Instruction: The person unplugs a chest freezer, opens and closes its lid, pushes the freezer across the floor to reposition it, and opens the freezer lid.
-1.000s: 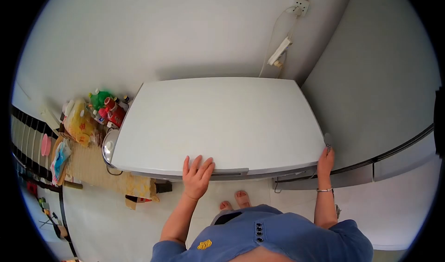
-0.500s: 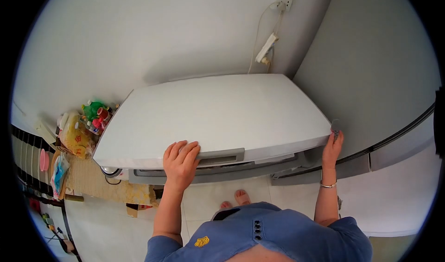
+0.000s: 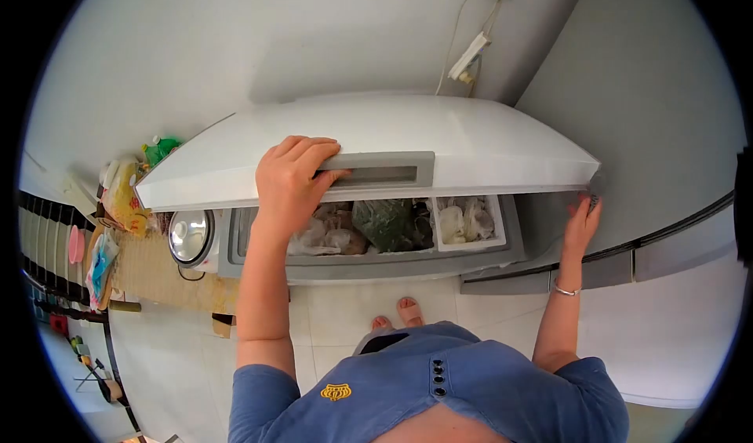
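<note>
My left hand [image 3: 292, 180] is closed over the front edge of a white chest freezer lid [image 3: 376, 129], beside its grey recessed handle [image 3: 380, 174]. The lid is tilted partly up. Under it, in the freezer, lie several plastic bags, a dark green bag [image 3: 384, 223] among them. A white basket [image 3: 472, 243] at the right end holds pale bagged items. My right hand [image 3: 580, 222] is closed near the lid's front right corner, with a small greyish piece [image 3: 597, 183] at its fingertips. I cannot make out what that piece is.
Left of the freezer, a rice cooker [image 3: 190, 237] stands on a cardboard-covered surface [image 3: 149, 266], with a yellow bag [image 3: 123, 200] and green bottles [image 3: 161, 149] behind. A tall grey cabinet-like appliance [image 3: 635, 114] rises at the right. A power strip [image 3: 471, 56] hangs on the wall.
The lid has swung upward with my left hand on its front edge, exposing the bags and basket inside. My right hand has moved slightly up and right. More of the rice cooker shows.
</note>
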Demonstrator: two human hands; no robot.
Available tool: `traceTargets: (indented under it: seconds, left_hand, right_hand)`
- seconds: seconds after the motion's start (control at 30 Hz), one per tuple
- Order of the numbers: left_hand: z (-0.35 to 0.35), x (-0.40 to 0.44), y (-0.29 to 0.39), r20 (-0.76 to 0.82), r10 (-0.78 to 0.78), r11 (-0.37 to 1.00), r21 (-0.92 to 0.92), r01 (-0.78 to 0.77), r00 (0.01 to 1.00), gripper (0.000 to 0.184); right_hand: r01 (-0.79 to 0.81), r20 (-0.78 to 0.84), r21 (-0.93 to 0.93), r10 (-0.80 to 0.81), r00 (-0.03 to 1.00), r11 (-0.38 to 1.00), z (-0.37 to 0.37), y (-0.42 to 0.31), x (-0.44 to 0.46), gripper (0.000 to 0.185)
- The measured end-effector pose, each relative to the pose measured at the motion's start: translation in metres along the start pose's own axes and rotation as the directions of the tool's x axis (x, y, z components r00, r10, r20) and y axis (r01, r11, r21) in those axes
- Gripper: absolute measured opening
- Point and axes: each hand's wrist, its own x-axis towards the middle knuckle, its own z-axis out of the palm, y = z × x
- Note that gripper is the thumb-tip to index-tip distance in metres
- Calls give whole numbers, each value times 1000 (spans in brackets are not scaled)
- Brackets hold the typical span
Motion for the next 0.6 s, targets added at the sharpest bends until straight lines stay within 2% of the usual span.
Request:
traceTargets:
  seconds: [0.1, 0.17, 0.23, 0.3, 0.37, 0.4, 0.47, 0.5, 0.57, 0.6]
  left_hand:
    - [0, 3, -3, 10, -3, 1000, -12, 4, 1000, 26]
    - [-2, 4, -2, 24, -8, 1000, -14, 9, 1000, 26]
    - [-3, 2, 0, 36, -11, 1000, -19, 11, 999, 26]
    - [-4, -1, 2, 54, -19, 1000, 2, 19, 998, 25]
    - [-8, -4, -1, 53, -8, 1000, 0, 8, 999, 24]
    - [-10, -6, -3, 59, -1, 1000, 2, 1, 998, 24]
    - [-13, -7, -3, 61, -13, 1000, 17, 12, 998, 23]
    - [-15, -9, -3, 64, -32, 999, 31, 30, 997, 21]
    - [-17, -10, -3, 83, -20, 998, 56, 15, 996, 23]
    - [-18, -10, -4, 99, -9, 996, 86, 0, 995, 25]
  right_hand:
    - [-34, -9, 69, 34, 999, 997, -6, -4, -19, 30]
    - [-355, 221, 33, 340, 914, 934, -10, -2, -33, 26]
    - [-411, 302, -58, 409, 861, 910, -2, 35, -39, 26]
    - [-234, 411, -253, 323, 853, 939, 4, 82, -49, 27]
    - [-321, 496, -260, 411, 765, 911, 12, 90, -65, 26]
    - [-323, 492, -258, 411, 767, 911, 17, 92, -71, 26]
    - [-161, 589, -314, 325, 740, 936, 25, 96, -81, 27]
    - [-164, 586, -315, 328, 741, 935, 27, 96, -84, 27]
    - [-72, 495, -377, 266, 827, 924, 31, 97, -87, 27]
    - [-72, 495, -375, 266, 827, 924, 33, 106, -88, 27]
